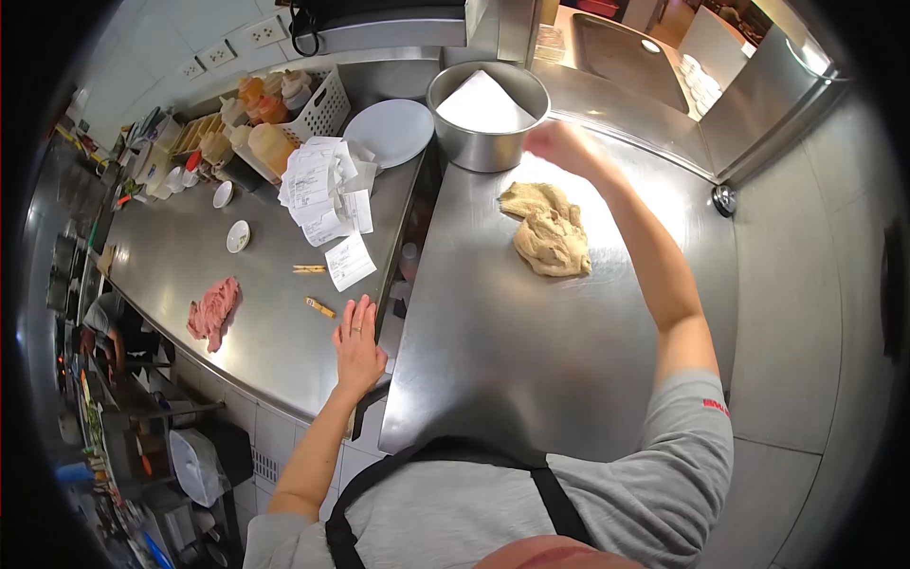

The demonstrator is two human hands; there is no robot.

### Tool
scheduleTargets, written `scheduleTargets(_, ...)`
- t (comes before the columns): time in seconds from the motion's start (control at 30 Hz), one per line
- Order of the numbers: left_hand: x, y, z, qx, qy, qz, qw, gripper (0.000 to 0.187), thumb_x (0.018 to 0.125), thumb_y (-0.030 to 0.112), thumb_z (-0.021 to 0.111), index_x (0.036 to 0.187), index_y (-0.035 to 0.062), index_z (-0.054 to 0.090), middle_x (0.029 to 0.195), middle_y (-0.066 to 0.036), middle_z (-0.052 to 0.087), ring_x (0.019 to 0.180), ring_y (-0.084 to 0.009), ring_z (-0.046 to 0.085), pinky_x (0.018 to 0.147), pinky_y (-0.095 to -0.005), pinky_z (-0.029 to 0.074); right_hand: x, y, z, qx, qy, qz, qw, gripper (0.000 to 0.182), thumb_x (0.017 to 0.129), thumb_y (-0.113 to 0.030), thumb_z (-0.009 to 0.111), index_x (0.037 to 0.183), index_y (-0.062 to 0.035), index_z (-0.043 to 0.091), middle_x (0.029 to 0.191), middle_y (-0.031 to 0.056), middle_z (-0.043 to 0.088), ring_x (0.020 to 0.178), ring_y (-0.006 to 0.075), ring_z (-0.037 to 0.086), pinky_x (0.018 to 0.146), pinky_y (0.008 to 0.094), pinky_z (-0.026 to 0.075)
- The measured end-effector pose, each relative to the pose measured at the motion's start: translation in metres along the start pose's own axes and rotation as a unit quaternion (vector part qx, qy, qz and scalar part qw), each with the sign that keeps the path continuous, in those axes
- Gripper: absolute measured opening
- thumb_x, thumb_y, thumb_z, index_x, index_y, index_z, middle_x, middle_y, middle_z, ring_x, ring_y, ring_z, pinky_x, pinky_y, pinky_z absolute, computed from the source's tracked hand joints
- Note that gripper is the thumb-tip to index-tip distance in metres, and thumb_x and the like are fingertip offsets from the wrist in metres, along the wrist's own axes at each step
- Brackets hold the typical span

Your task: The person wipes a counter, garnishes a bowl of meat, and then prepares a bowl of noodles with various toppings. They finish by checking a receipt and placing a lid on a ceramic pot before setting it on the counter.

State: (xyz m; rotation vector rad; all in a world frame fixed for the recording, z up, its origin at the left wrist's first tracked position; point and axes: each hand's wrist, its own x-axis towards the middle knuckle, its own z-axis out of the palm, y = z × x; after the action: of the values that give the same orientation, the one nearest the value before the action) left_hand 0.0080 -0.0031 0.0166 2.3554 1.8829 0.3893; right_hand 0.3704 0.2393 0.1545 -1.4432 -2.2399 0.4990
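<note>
My left hand lies palm down at the right edge of the left steel table, fingers stretched out and nothing in them. Stretched far forward, my right hand is at the right rim of a round metal pot; its fingers are smeared by motion. A white, wedge-shaped mass shows inside the pot. Just below the right hand, a lumpy beige piece of dough sits on the right steel table, with a flatter flap of it toward the pot.
On the left table are paper slips, two clothespins, a pink cloth, small white bowls, a white round lid and several sauce bottles. A narrow gap separates the tables. Another person is far left.
</note>
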Motion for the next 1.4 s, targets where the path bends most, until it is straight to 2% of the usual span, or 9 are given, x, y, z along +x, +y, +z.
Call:
scheduleTargets(0.57, 0.006, 0.005, -0.007, -0.043, -0.013, -0.008, 0.999, 0.073, 0.061, 0.001, 0.051, 0.132, 0.0059, 0.034, 0.142, -0.009, 0.03, 0.133, -0.0299, 0.022, 0.103, -0.0453, 0.018, 0.148, 0.038, 0.021, -0.072, 0.235, -0.016, 0.969, 0.014, 0.071, -0.012, 0.056, 0.08, -0.0052, 0.064, 0.086, 0.0172, 0.064, 0.083, 0.0322, 0.063, 0.073, 0.0403, 0.051)
scheduleTargets(0.7, 0.007, 0.006, -0.007, -0.043, -0.017, -0.005, 0.999, 0.074, 0.06, 0.0, 0.051, 0.133, 0.0052, 0.033, 0.142, -0.011, 0.031, 0.133, -0.0309, 0.023, 0.103, -0.0456, 0.017, 0.169, 0.18, -0.014, -0.239, 0.618, -0.137, 0.736, 0.055, 0.063, -0.011, 0.061, 0.117, -0.0108, 0.047, 0.124, 0.0185, 0.047, 0.113, 0.035, 0.046, 0.086, 0.0437, 0.042)
scheduleTargets(0.77, 0.009, 0.007, -0.006, -0.041, -0.018, -0.003, 0.999, 0.075, 0.06, 0.0, 0.05, 0.133, 0.005, 0.033, 0.141, -0.012, 0.031, 0.133, -0.0322, 0.023, 0.103, -0.0458, 0.017, 0.116, 0.198, -0.025, -0.327, 0.668, -0.044, 0.667, 0.033, 0.067, -0.007, 0.058, 0.1, -0.008, 0.055, 0.098, 0.0157, 0.058, 0.093, 0.0318, 0.058, 0.072, 0.0402, 0.048)
scheduleTargets(0.83, 0.009, 0.009, -0.006, -0.037, -0.026, -0.007, 0.999, 0.076, 0.06, 0.0, 0.05, 0.133, 0.0047, 0.032, 0.141, -0.013, 0.032, 0.133, -0.0333, 0.023, 0.103, -0.046, 0.017, 0.088, 0.177, -0.042, -0.235, 0.45, 0.196, 0.839, 0.013, 0.073, -0.014, 0.057, 0.08, -0.0054, 0.063, 0.084, 0.0149, 0.065, 0.086, 0.0307, 0.063, 0.07, 0.0433, 0.051)
scheduleTargets(0.93, 0.012, 0.011, -0.009, -0.026, -0.04, -0.013, 0.999, 0.076, 0.059, 0.0, 0.049, 0.133, 0.0039, 0.032, 0.141, -0.014, 0.032, 0.133, -0.0344, 0.022, 0.104, -0.0464, 0.017, 0.133, 0.25, 0.038, -0.182, 0.15, 0.238, 0.942, 0.048, 0.08, -0.019, 0.049, 0.127, -0.0155, 0.043, 0.119, 0.0118, 0.055, 0.117, 0.0323, 0.047, 0.097, 0.0672, 0.019)
scheduleTargets(1.03, 0.015, 0.013, -0.007, -0.03, -0.051, -0.009, 0.998, 0.076, 0.059, 0.0, 0.049, 0.133, 0.003, 0.031, 0.141, -0.015, 0.031, 0.133, -0.0348, 0.021, 0.105, -0.0472, 0.015, 0.119, 0.24, 0.067, -0.263, 0.178, 0.047, 0.947, 0.042, 0.085, -0.03, 0.036, 0.122, -0.0118, 0.046, 0.123, 0.012, 0.051, 0.12, 0.0308, 0.042, 0.096, 0.0692, 0.019)
scheduleTargets(1.1, 0.012, 0.011, -0.009, -0.036, -0.058, -0.006, 0.998, 0.076, 0.059, 0.0, 0.049, 0.133, 0.0024, 0.03, 0.14, -0.015, 0.031, 0.134, -0.0351, 0.021, 0.105, -0.0479, 0.015, 0.114, 0.282, 0.01, -0.221, -0.054, 0.26, 0.939, 0.052, 0.088, -0.042, 0.032, 0.13, -0.0133, 0.042, 0.135, 0.0106, 0.042, 0.127, 0.0299, 0.036, 0.098, 0.0705, 0.013)
scheduleTargets(1.2, 0.015, 0.01, -0.009, -0.022, -0.051, -0.002, 0.998, 0.076, 0.061, 0.002, 0.049, 0.134, 0.0023, 0.029, 0.14, -0.016, 0.032, 0.132, -0.0361, 0.024, 0.105, -0.0464, 0.018, 0.011, 0.422, -0.036, -0.256, 0.174, 0.443, 0.842, 0.087, 0.076, -0.076, 0.028, 0.136, -0.0133, 0.035, 0.14, 0.0104, 0.035, 0.131, 0.0294, 0.029, 0.101, 0.0656, 0.013)
scheduleTargets(1.4, 0.101, 0.097, -0.018, -0.09, 0.09, 0.125, 0.984, 0.037, 0.075, 0.009, 0.051, 0.111, 0.0003, 0.054, 0.124, -0.016, 0.05, 0.114, -0.0357, 0.045, 0.098, -0.0441, 0.032, -0.059, 0.39, -0.001, -0.351, 0.265, 0.243, 0.865, 0.048, 0.082, -0.034, 0.046, 0.117, -0.0014, 0.052, 0.119, 0.022, 0.051, 0.112, 0.0337, 0.047, 0.091, 0.0471, 0.037)
